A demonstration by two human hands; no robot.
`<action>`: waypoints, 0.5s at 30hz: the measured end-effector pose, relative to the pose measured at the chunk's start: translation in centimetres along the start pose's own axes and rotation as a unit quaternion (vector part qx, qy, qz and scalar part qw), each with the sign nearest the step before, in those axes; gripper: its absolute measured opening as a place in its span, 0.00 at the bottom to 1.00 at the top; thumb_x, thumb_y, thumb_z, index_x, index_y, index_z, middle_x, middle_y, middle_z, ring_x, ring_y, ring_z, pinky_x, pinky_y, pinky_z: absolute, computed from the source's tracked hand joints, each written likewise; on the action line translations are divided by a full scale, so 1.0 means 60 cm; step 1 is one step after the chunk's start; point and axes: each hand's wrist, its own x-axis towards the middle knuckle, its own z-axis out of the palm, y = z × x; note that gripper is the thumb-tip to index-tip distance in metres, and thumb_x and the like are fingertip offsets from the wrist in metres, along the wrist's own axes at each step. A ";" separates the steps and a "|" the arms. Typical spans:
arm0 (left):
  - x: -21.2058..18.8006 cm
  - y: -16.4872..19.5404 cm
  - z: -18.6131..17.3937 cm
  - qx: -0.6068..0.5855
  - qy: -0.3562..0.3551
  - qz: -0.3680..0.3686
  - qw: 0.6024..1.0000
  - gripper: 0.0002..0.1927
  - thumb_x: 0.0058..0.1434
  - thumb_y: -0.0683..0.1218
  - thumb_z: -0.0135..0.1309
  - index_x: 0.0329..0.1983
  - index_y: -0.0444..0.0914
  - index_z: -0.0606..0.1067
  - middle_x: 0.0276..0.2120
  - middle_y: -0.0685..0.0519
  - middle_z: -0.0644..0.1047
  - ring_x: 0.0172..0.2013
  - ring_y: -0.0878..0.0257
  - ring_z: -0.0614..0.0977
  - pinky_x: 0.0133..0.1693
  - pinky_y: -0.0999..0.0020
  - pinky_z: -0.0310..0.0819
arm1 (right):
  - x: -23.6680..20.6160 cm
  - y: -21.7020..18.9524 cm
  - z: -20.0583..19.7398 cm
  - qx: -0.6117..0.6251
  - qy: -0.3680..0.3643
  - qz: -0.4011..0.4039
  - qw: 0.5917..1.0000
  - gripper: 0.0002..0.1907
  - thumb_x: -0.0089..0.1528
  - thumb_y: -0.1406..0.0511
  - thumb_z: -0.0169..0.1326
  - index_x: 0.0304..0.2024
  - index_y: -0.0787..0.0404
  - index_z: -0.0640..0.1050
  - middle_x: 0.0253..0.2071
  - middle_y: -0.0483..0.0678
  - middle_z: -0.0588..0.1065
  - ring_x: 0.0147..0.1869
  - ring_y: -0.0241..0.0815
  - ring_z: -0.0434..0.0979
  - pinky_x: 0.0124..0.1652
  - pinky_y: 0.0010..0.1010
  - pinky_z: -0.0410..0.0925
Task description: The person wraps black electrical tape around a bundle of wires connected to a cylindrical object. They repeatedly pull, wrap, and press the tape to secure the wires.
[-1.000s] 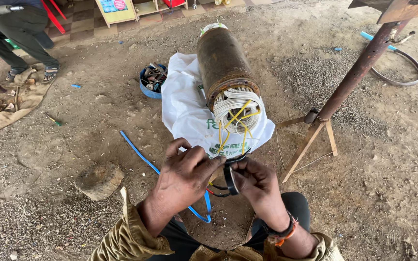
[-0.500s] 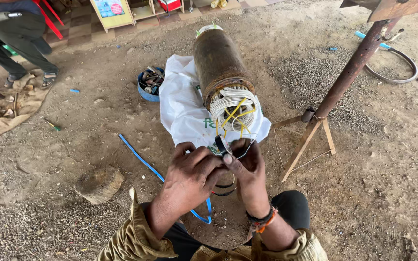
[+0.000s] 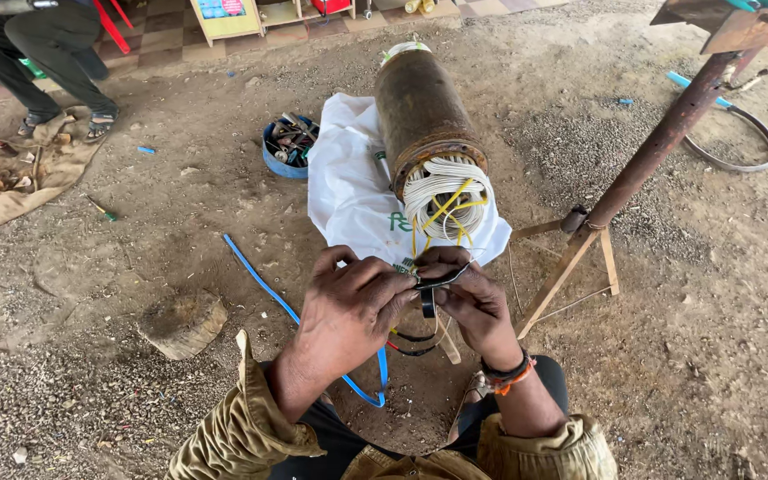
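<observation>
Both hands meet just below motor (image 3: pixel 420 111) winding (image 3: pixel 444 200). Left hand (image 3: pixel 353 307) fingers curled, pinching black tape (image 3: pixel 427 302); right hand (image 3: pixel 473 302) fingers closed on same tape. Motor lies on white sheet (image 3: pixel 348 191), dirt ground.

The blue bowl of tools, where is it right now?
In the head view the blue bowl of tools sits on the dirt ground at upper centre-left, just left of the white plastic bag under the rusty cylinder, well beyond both hands.
</observation>
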 end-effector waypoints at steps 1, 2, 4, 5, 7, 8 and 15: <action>0.001 0.000 0.001 -0.002 -0.008 0.003 1.000 0.10 0.56 0.45 0.66 0.41 0.43 0.80 0.34 0.58 0.78 0.35 0.60 0.79 0.48 0.57 0.68 | -0.001 0.001 -0.004 -0.037 0.000 -0.007 0.999 0.12 0.66 0.75 0.54 0.52 0.68 0.80 0.60 0.54 0.73 0.65 0.45 0.75 0.61 0.36 0.70; 0.002 0.000 0.003 -0.008 -0.007 0.004 1.000 0.10 0.56 0.45 0.66 0.41 0.43 0.80 0.34 0.58 0.78 0.35 0.60 0.79 0.49 0.57 0.68 | -0.001 0.002 -0.005 -0.078 0.009 -0.020 0.997 0.12 0.65 0.75 0.55 0.52 0.68 0.80 0.57 0.53 0.76 0.61 0.45 0.77 0.58 0.35 0.71; 0.004 0.001 0.004 -0.015 -0.005 0.004 1.000 0.10 0.57 0.46 0.66 0.42 0.43 0.80 0.35 0.58 0.78 0.36 0.61 0.80 0.50 0.57 0.68 | 0.002 0.003 -0.004 -0.158 0.024 -0.046 0.986 0.12 0.63 0.76 0.58 0.50 0.66 0.82 0.50 0.51 0.80 0.54 0.43 0.82 0.52 0.32 0.75; 0.004 0.000 0.004 -0.018 -0.006 0.003 1.000 0.10 0.57 0.45 0.65 0.42 0.43 0.80 0.35 0.58 0.78 0.36 0.61 0.80 0.49 0.58 0.68 | 0.004 0.002 -0.003 -0.182 0.031 -0.057 0.981 0.12 0.62 0.76 0.59 0.49 0.66 0.82 0.49 0.51 0.81 0.52 0.42 0.83 0.50 0.31 0.76; 0.005 0.000 0.003 -0.024 -0.007 0.000 1.000 0.10 0.57 0.44 0.65 0.42 0.42 0.79 0.35 0.58 0.78 0.37 0.60 0.80 0.49 0.58 0.68 | 0.007 -0.001 -0.003 -0.230 0.040 -0.079 0.969 0.12 0.61 0.75 0.61 0.48 0.66 0.82 0.46 0.50 0.82 0.47 0.41 0.84 0.46 0.30 0.77; 0.004 0.000 0.003 -0.020 -0.002 0.001 1.000 0.10 0.57 0.44 0.65 0.42 0.42 0.79 0.35 0.57 0.78 0.36 0.60 0.80 0.50 0.58 0.68 | 0.007 -0.003 -0.003 -0.246 0.038 -0.082 0.965 0.12 0.61 0.75 0.61 0.47 0.66 0.82 0.46 0.50 0.82 0.47 0.41 0.84 0.45 0.30 0.77; 0.005 -0.002 0.005 -0.015 0.009 0.008 1.000 0.14 0.54 0.42 0.65 0.44 0.46 0.82 0.29 0.60 0.75 0.34 0.64 0.78 0.51 0.58 0.65 | -0.012 0.000 -0.006 -0.270 0.042 -0.106 0.956 0.12 0.59 0.74 0.64 0.45 0.64 0.81 0.47 0.52 0.81 0.49 0.41 0.84 0.46 0.29 0.77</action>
